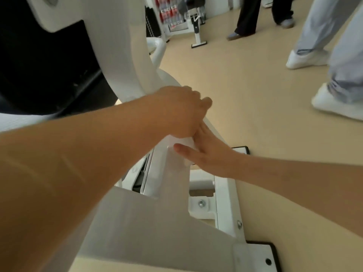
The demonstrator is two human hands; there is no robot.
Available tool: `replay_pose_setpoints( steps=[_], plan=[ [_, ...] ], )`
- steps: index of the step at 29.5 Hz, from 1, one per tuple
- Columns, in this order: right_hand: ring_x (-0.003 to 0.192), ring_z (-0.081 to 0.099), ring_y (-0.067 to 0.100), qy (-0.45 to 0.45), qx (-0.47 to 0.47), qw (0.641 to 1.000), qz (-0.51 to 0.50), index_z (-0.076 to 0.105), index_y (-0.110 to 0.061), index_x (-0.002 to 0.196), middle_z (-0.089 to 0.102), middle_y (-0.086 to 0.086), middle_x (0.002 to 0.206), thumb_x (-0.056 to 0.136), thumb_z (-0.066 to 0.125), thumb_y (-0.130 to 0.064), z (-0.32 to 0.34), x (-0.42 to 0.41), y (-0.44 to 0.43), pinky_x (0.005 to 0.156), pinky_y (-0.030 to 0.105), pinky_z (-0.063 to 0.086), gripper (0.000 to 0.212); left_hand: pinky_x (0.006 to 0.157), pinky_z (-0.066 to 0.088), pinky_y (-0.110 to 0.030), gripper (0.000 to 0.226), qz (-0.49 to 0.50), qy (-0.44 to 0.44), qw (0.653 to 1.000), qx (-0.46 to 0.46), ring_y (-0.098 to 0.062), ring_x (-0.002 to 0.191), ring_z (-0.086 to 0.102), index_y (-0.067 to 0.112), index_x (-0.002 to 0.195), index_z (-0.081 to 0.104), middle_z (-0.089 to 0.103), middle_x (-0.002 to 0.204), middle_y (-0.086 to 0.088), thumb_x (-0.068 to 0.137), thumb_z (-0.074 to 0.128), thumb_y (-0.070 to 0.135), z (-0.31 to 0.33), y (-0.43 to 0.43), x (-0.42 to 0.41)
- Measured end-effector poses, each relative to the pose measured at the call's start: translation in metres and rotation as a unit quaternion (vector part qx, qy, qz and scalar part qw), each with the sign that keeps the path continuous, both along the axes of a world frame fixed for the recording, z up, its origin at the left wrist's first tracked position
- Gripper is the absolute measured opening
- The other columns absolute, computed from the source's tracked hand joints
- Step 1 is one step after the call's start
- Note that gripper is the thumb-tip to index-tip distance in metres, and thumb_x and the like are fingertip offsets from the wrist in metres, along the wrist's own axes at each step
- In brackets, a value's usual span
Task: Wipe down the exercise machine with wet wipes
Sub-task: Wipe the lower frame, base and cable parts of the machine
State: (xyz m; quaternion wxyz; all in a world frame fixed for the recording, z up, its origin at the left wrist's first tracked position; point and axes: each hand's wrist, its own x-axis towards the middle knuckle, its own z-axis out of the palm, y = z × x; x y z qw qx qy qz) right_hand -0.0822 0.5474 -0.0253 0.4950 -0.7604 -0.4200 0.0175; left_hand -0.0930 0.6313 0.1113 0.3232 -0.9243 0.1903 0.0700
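Observation:
The white exercise machine (125, 218) fills the left and bottom of the head view, with a sloping white beam running down the middle. My left hand (180, 110) rests on top of that beam, fingers curled over it. A white wet wipe (182, 141) shows just below that hand, pressed on the beam. My right hand (206, 152) lies flat on the beam's right side, fingers together and tucked under the left hand, thumb stretched onto the wipe. Which hand holds the wipe is hidden.
Black padding (39, 71) of the machine sits at the left. Two people's legs stand on the beige floor at top right: dark trousers (249, 14) and light trousers with white shoes (334, 103). A small white machine (198, 30) stands at the back.

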Motion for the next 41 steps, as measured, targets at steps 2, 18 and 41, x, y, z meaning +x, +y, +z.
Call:
replay_pose_setpoints(
  steps=[2, 18, 41],
  plan=[
    [0.148, 0.012, 0.010, 0.063, -0.013, 0.998, -0.003, 0.014, -0.015, 0.154, 0.015, 0.001, 0.161, 0.087, 0.043, -0.063, -0.010, 0.000, -0.004, 0.122, 0.038, 0.017, 0.088, 0.086, 0.050, -0.044, 0.010, -0.011, 0.064, 0.997, 0.046, -0.025, 0.100, 0.053, 0.023, 0.080, 0.051, 0.057, 0.110, -0.004, 0.087, 0.058, 0.024, -0.012, -0.006, 0.002],
    [0.072, 0.057, -0.016, 0.208, 0.079, 0.968, 0.115, 0.054, -0.008, 0.108, 0.055, -0.002, 0.092, 0.102, 0.032, 0.006, -0.034, 0.080, 0.009, 0.072, 0.006, 0.045, 0.027, 0.096, 0.034, -0.038, 0.046, 0.082, -0.050, 0.990, 0.101, -0.024, 0.120, 0.045, 0.010, 0.139, 0.037, 0.046, 0.135, -0.006, 0.098, 0.038, 0.032, -0.040, -0.032, 0.000],
    [0.151, -0.004, 0.022, 0.172, -0.048, 0.980, -0.086, 0.010, -0.012, 0.153, 0.004, 0.009, 0.164, 0.082, -0.002, -0.079, -0.161, 0.157, 0.028, 0.119, 0.056, 0.010, 0.099, 0.118, -0.002, -0.046, 0.066, 0.294, 0.060, 0.938, 0.172, -0.027, 0.148, -0.012, 0.015, 0.153, -0.004, -0.015, 0.161, -0.011, 0.100, 0.031, 0.031, -0.094, -0.013, 0.120]
  ],
)
